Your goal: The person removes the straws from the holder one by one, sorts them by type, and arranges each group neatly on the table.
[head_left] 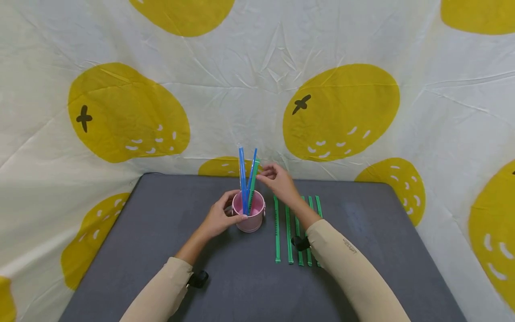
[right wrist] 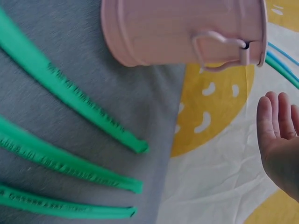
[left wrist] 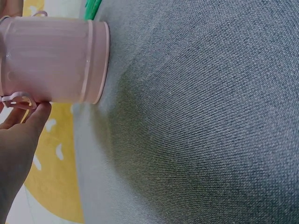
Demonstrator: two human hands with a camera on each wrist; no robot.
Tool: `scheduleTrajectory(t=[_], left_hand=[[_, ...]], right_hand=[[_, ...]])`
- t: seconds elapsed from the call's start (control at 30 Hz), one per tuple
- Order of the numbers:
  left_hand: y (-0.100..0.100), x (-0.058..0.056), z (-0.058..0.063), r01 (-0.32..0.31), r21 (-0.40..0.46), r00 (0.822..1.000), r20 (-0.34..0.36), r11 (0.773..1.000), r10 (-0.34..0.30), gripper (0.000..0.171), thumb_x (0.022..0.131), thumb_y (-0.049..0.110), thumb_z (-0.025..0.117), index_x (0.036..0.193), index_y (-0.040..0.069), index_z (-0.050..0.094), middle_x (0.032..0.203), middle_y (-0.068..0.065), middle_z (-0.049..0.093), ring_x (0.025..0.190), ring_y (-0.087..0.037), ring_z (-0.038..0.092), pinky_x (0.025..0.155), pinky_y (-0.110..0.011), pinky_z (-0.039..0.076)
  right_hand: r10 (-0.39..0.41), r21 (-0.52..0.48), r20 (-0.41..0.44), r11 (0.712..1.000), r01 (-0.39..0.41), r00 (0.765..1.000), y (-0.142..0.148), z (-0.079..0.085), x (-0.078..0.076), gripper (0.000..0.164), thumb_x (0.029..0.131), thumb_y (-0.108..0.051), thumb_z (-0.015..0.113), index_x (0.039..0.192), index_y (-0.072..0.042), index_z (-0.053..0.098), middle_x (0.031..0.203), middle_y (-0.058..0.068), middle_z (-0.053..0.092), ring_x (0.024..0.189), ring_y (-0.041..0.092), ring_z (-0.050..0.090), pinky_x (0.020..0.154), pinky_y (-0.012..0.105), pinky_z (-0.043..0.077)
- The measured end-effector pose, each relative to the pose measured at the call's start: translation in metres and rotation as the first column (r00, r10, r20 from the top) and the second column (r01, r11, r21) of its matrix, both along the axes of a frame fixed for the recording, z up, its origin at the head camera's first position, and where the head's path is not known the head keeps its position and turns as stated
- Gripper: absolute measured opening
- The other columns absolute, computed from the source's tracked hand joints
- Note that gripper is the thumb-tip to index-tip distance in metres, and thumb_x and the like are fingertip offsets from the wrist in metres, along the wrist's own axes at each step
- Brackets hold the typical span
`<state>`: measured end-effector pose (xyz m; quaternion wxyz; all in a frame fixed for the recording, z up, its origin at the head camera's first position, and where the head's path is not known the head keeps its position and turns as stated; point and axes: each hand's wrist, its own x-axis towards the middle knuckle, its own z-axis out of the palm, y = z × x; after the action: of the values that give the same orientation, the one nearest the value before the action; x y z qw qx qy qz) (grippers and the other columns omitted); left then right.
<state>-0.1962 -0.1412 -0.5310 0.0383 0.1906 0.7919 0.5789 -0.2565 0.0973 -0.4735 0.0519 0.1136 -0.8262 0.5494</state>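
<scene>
A small pink bucket point(head_left: 249, 224) stands upright on the table. My left hand point(head_left: 219, 219) grips its left side, thumb near the front of the rim; the left wrist view shows the hand point(left wrist: 21, 144) against the bucket wall point(left wrist: 51, 60). Blue straws point(head_left: 242, 172) and a green wrapped straw point(head_left: 253, 181) lean out of the bucket. Just right of the green one's top is my right hand point(head_left: 280, 184). In the right wrist view that hand point(right wrist: 282, 135) has its fingers extended and holds nothing, apart from the straws beyond the bucket rim.
Several green wrapped straws point(head_left: 277, 232) lie side by side right of the bucket, partly under the right forearm. Dark grey cloth covers the table point(head_left: 241, 281). Behind it hangs a white curtain point(head_left: 241, 107) with yellow fruit prints.
</scene>
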Motion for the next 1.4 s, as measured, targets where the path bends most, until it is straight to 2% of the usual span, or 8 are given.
scheduleTrajectory(t=[0.37, 0.53, 0.67, 0.8, 0.93, 1.1, 1.33, 1.4], left_hand=[[0.000, 0.000, 0.001, 0.005, 0.001, 1.000, -0.013, 1.000, -0.005, 0.077, 0.086, 0.018, 0.086, 0.151, 0.017, 0.045, 0.141, -0.013, 0.060, 0.129, -0.033, 0.060, 0.108, -0.053, 0.052], [0.000, -0.001, -0.001, 0.007, -0.006, 1.000, -0.013, 1.000, -0.007, 0.076, 0.086, 0.020, 0.086, 0.150, 0.020, 0.046, 0.141, -0.010, 0.060, 0.129, -0.032, 0.061, 0.107, -0.052, 0.052], [-0.001, 0.000, -0.002, 0.017, -0.001, 1.000, -0.013, 1.000, -0.017, 0.076, 0.086, 0.022, 0.087, 0.150, 0.020, 0.046, 0.142, -0.011, 0.060, 0.130, -0.032, 0.061, 0.107, -0.053, 0.052], [-0.003, 0.000, -0.002, 0.025, 0.006, 1.000, -0.012, 1.000, -0.024, 0.078, 0.085, 0.023, 0.087, 0.151, 0.020, 0.045, 0.142, -0.013, 0.060, 0.130, -0.034, 0.061, 0.108, -0.053, 0.052], [-0.004, 0.001, -0.003, 0.020, 0.004, 1.000, -0.010, 1.000, -0.020, 0.077, 0.085, 0.026, 0.087, 0.150, 0.021, 0.046, 0.141, -0.011, 0.060, 0.130, -0.032, 0.061, 0.108, -0.052, 0.052], [-0.005, 0.002, -0.002, 0.014, -0.003, 1.000, -0.007, 1.000, -0.014, 0.077, 0.085, 0.026, 0.088, 0.150, 0.022, 0.046, 0.142, -0.010, 0.060, 0.131, -0.032, 0.060, 0.108, -0.053, 0.052], [-0.005, 0.001, -0.002, 0.012, -0.016, 1.000, 0.004, 1.000, -0.012, 0.076, 0.085, 0.024, 0.087, 0.150, 0.022, 0.047, 0.144, -0.010, 0.059, 0.134, -0.034, 0.059, 0.109, -0.053, 0.051], [-0.005, 0.001, -0.002, 0.015, -0.013, 1.000, 0.003, 1.000, -0.015, 0.077, 0.085, 0.025, 0.087, 0.150, 0.022, 0.047, 0.144, -0.010, 0.059, 0.134, -0.034, 0.059, 0.109, -0.053, 0.051]], right_hand=[[-0.023, -0.010, -0.015, 1.000, 0.022, 1.000, -0.017, 0.005, -0.011, 0.040, 0.092, -0.021, 0.081, 0.119, 0.002, 0.063, 0.102, 0.016, 0.071, 0.090, 0.025, 0.069, 0.078, 0.033, 0.062], [-0.007, -0.071, 0.000, 0.997, 0.007, 1.000, -0.019, 0.006, -0.009, 0.032, 0.093, -0.015, 0.078, 0.113, 0.005, 0.062, 0.096, 0.017, 0.069, 0.088, 0.034, 0.071, 0.074, 0.039, 0.064], [-0.001, -0.112, 0.007, 0.994, 0.002, 1.000, -0.020, 0.008, -0.007, 0.026, 0.094, -0.012, 0.076, 0.110, 0.003, 0.062, 0.094, 0.015, 0.066, 0.089, 0.043, 0.070, 0.068, 0.031, 0.063], [-0.004, -0.118, -0.012, 0.993, 0.003, 1.000, -0.020, 0.012, -0.006, 0.024, 0.095, -0.012, 0.075, 0.109, 0.002, 0.061, 0.094, 0.014, 0.065, 0.081, 0.033, 0.070, 0.066, 0.028, 0.062], [-0.009, -0.113, -0.029, 0.994, 0.006, 1.000, -0.018, 0.020, -0.004, 0.026, 0.096, -0.012, 0.074, 0.112, 0.004, 0.061, 0.096, 0.015, 0.065, 0.084, 0.039, 0.070, 0.068, 0.033, 0.064], [-0.016, -0.093, -0.053, 0.996, 0.011, 0.998, -0.014, 0.035, -0.003, 0.028, 0.097, -0.011, 0.073, 0.116, 0.007, 0.061, 0.099, 0.018, 0.065, 0.092, 0.048, 0.069, 0.077, 0.049, 0.064], [0.000, -0.081, -0.083, 0.997, -0.006, 0.997, -0.004, 0.060, 0.000, 0.026, 0.099, -0.011, 0.071, 0.118, 0.004, 0.062, 0.099, 0.014, 0.063, 0.093, 0.046, 0.069, 0.073, 0.032, 0.064], [0.005, -0.097, -0.107, 0.995, -0.016, 0.994, 0.000, 0.068, -0.001, 0.024, 0.098, -0.009, 0.071, 0.117, 0.005, 0.063, 0.097, 0.014, 0.063, 0.092, 0.046, 0.070, 0.074, 0.035, 0.065]])
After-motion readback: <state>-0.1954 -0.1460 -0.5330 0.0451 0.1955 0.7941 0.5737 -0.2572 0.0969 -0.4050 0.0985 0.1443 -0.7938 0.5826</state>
